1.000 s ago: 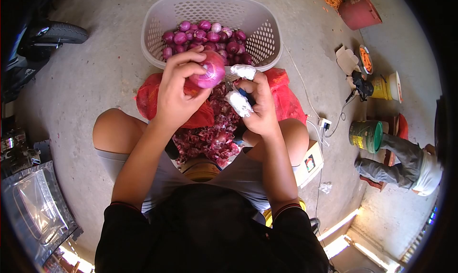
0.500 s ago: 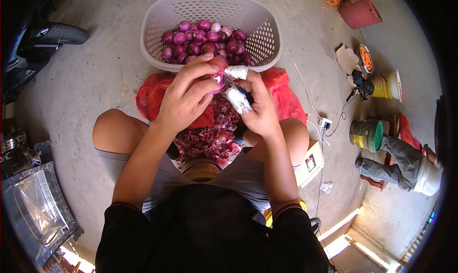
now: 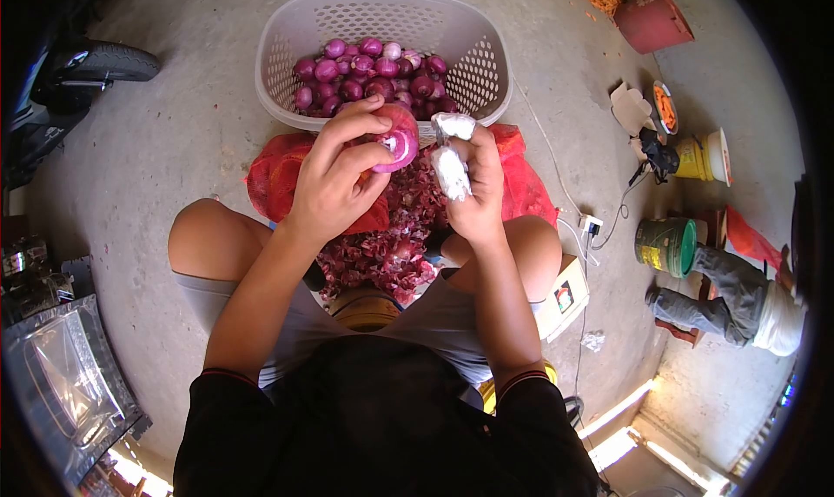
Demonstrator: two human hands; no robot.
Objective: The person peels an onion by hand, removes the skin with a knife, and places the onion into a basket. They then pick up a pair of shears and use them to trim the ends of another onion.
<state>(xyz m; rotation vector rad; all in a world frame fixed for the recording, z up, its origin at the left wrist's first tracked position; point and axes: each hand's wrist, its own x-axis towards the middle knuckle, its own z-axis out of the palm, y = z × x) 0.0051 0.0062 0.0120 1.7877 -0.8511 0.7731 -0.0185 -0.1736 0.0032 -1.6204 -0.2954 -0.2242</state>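
My left hand [image 3: 334, 171] grips a red onion [image 3: 401, 141] between thumb and fingers, with a pale ring of inner flesh exposed on its near side. To the right, apart from the onion, is my right hand [image 3: 476, 180], its thumb and forefinger wrapped in silvery-white covering. Its fingers are curled closed around something mostly hidden. Below both hands lies a heap of onion skins [image 3: 382, 258]. Just beyond them stands a grey plastic basket [image 3: 391, 2] with many purple onions [image 3: 369, 67] inside.
Red mesh sacks [image 3: 274, 180] lie under the basket's near side. Buckets, including a green-rimmed one [image 3: 665, 247], stand at the right near a seated person [image 3: 738, 301]. A power socket [image 3: 591, 225] with cables lies on the floor. A motorbike wheel [image 3: 109, 62] is at left.
My right hand has moved right, away from the onion. The onion has turned slightly in my left hand, showing more of the pale ring.
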